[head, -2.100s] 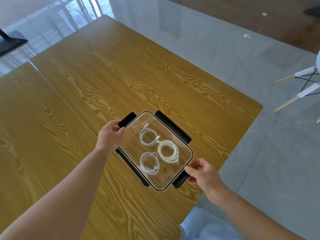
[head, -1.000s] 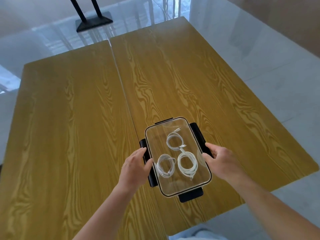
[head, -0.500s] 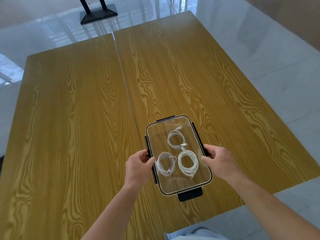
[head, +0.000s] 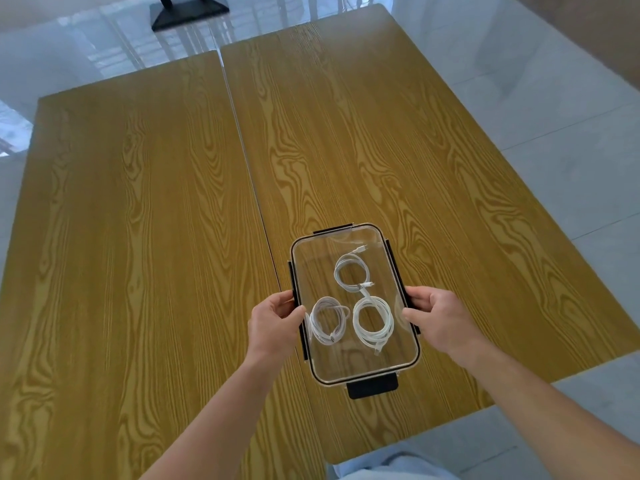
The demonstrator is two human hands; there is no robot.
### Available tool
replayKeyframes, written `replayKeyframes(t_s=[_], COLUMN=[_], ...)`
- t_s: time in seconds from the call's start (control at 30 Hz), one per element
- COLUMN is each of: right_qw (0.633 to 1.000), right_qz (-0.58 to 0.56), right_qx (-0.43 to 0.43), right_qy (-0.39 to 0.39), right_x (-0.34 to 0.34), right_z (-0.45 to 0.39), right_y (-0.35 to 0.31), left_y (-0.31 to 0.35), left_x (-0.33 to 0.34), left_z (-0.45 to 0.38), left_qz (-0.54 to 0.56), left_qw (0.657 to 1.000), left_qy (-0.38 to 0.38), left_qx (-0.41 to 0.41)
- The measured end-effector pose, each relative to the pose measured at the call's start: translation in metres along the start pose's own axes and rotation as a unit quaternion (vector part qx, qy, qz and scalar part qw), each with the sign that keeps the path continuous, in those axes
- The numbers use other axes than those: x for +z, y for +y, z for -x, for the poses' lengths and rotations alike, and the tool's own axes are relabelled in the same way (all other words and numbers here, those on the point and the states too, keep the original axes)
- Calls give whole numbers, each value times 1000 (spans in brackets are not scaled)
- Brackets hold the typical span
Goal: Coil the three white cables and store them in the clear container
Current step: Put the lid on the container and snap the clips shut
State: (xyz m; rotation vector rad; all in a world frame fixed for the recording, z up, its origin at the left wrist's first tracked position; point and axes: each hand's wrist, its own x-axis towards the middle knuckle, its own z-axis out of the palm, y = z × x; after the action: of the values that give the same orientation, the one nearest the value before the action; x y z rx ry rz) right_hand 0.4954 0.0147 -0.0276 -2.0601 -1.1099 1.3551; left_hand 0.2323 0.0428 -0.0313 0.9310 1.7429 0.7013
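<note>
The clear container [head: 363, 370] with its clear lid on and black latches lies on the wooden table. Three coiled white cables lie inside: one at the far end [head: 352, 271], one near left [head: 327, 322], one near right [head: 374, 322]. My left hand [head: 273, 322] grips the container's left long side, fingers curled over the black side latch. On the right long side, my right hand [head: 436, 315] grips likewise, thumb on the lid edge. The near black latch [head: 372, 386] sticks out flat toward me.
Two wooden tables [head: 138, 237] stand side by side with a narrow seam [head: 249, 174] between them; the container sits just right of it. A black stand base [head: 188, 10] is on the glossy tiled floor beyond. The right table's edge [head: 519, 386] runs close to my right arm.
The container was turned lengthwise away from me. Both hands shifted from its corners to its long sides and closed onto the side latches, which now lie folded against the walls.
</note>
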Motion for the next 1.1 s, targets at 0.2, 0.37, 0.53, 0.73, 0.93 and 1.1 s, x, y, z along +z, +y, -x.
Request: replayKeyframes(t_s=[0.2, 0.37, 0.53, 0.73, 0.93, 1.1], right_qw=[1000, 998, 993, 972, 955, 964], right_qz=[10, 55, 98, 194, 221, 182], right_qx=[-6, -33, -69, -127, -195, -179], right_qy=[-11, -15, -5, 25, -24, -68], right_x=[0, -6, -5, 0, 8, 11], right_z=[-3, -7, -31, -65, -94, -113], right_y=[2, -4, -31, -69, -98, -106], left_y=[0, -3, -8, -26, -49, -62], left_x=[-4, -7, -10, -3, 7, 7], left_z=[3, 18, 37, 52, 55, 49], left_qz=[-4, -58, -226, -311, -395, -422], left_qw=[1000, 995, 944, 881, 801, 767], left_qy=[-1, -16, -59, -145, -206, -195], left_qx=[20, 81, 235, 327, 401, 443])
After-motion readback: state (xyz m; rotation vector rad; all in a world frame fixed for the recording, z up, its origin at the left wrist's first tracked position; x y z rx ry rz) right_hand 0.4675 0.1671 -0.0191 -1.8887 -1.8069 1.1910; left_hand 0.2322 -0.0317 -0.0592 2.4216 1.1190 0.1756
